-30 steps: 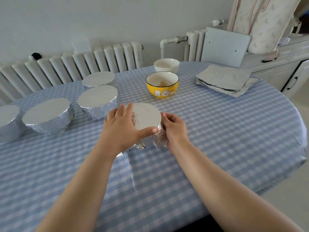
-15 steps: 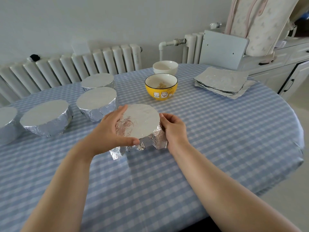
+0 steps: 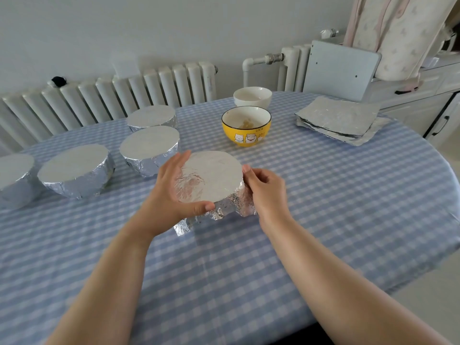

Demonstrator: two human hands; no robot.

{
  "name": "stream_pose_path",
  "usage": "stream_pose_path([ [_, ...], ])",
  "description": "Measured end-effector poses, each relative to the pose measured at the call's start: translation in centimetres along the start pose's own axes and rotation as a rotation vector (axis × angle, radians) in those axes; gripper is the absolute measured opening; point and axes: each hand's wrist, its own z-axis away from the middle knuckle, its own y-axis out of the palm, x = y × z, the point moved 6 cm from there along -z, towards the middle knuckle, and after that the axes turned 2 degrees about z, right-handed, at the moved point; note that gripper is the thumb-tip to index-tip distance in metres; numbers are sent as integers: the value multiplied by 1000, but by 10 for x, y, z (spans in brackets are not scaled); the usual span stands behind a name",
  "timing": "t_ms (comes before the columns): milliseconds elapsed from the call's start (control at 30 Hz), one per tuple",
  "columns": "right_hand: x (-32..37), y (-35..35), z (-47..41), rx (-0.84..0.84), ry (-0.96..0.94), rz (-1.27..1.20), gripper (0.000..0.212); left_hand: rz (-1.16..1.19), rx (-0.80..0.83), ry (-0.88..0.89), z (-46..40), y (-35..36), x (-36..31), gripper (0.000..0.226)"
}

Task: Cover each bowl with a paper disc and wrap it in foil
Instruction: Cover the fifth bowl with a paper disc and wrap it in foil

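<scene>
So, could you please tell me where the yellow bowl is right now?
In the head view the yellow bowl stands uncovered on the table, centre-far, just in front of the white bowl and left of the foil sheet stack.

Held bowl (image 3: 211,180): foil wrap, top smooth and dull silver, sides crumpled and glinting. Four wrapped bowls at left (image 3: 74,170): same foil, flat matt tops, creased shiny sides. Yellow bowl (image 3: 246,127): glossy ceramic. White bowl (image 3: 252,96), far: glossy ceramic. Foil stack (image 3: 338,119), far right: wrinkled, dull grey. Tablecloth (image 3: 348,195): blue-white check, smooth with slight sheen. Radiator (image 3: 112,95): ribbed, painted white.
</scene>
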Motion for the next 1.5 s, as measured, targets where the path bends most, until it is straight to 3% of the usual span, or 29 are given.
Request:
stream_pose_path([
  [267, -8, 6, 1, 56, 155, -236, 12, -60, -48, -26, 4, 5, -3, 141],
  [600, -12, 9, -6, 14, 169, -246, 12, -37, -98, -15, 7, 10, -8, 122],
  [733, -15, 10, -8, 29, 198, -237, 20, 2, -101, -20, 7, 10, -4, 127],
  [1133, -16, 11, -13, 58, 297, -285, 18, 1, -80, -6, 7, 11, -6, 134],
  [1367, -6, 0, -12, -8, 75, -3, 11, -6, -80, -19, 8, 10, -8, 132],
  [1500, 9, -8, -7, -84, -145, 230, 23, 10, -100, -15, 10, 13, -8, 110],
])
